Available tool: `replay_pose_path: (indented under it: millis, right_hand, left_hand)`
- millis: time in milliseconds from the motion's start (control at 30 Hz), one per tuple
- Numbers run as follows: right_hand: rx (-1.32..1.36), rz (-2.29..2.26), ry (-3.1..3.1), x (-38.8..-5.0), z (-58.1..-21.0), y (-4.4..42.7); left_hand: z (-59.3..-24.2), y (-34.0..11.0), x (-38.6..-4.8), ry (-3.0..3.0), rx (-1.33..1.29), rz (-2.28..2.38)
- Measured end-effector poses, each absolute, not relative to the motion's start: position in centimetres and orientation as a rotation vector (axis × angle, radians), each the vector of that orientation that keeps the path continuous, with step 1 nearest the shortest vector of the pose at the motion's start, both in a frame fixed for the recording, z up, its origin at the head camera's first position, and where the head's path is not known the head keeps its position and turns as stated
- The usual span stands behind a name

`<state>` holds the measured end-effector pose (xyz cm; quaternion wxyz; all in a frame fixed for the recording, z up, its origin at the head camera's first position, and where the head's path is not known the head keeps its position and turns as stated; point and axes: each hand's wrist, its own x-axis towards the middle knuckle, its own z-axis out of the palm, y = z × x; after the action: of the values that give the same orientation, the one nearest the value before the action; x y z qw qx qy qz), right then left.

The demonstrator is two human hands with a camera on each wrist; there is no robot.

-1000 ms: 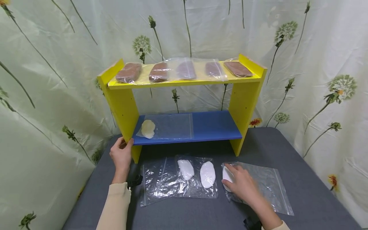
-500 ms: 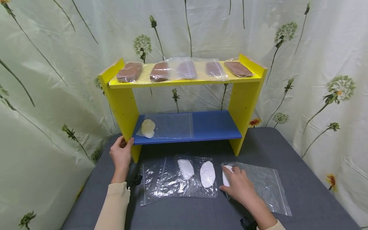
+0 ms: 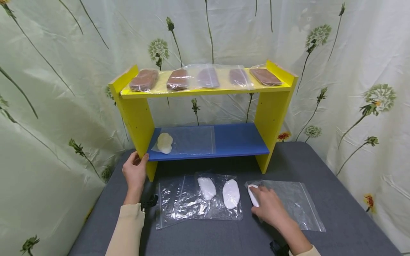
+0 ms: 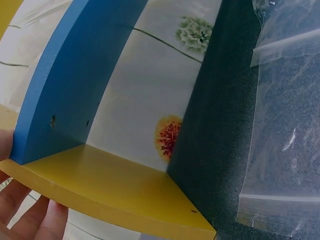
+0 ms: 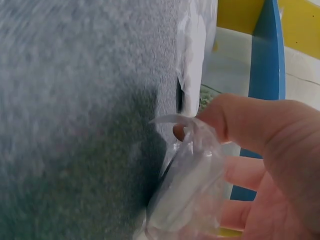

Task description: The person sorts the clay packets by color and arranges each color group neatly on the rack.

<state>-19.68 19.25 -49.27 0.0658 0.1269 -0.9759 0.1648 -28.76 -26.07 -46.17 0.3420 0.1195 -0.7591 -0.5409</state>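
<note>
A: Entry one, right hand [image 3: 270, 208]?
B: Thumb and forefinger pinch the film of a clear bag [image 3: 301, 206], other fingers reaching behind it. The bag holds one white slab [image 3: 253, 193]. Location: towards the right edge of the table [image 3: 205, 240], in front of the right side panel [image 3: 272, 121].
A: Left hand [image 3: 135, 172]?
B: Fingers bent round the left side panel [image 3: 136, 124], thumb at the front left corner of the blue shelf [image 3: 238, 138].
A: Also on the table?
B: Overlapping clear bags [image 3: 171, 202], just beyond its near edge's middle, with two white slabs [image 3: 231, 194] towards their right end.
A: Shelves?
B: Blue: one bagged off-white piece [image 3: 165, 143], left end. Yellow top shelf [image 3: 205, 92]: five bagged brown slabs [image 3: 145, 80], left end to right end.
</note>
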Motion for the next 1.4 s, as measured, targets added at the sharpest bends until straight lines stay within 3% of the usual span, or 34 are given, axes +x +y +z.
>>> replay_pose_path:
  millis: [867, 1400]
  right_hand:
    - [0.283, 0.774, -2.779, -19.6, -48.2, 20.5]
    - [0.612, 0.828, -2.735, -19.6, -45.1, 19.9]
  left_hand:
    - [-45.9, -26.3, -28.6, -2.023, 0.284, -1.394]
    - [-45.7, -26.2, -28.5, -2.02, 0.302, -1.411]
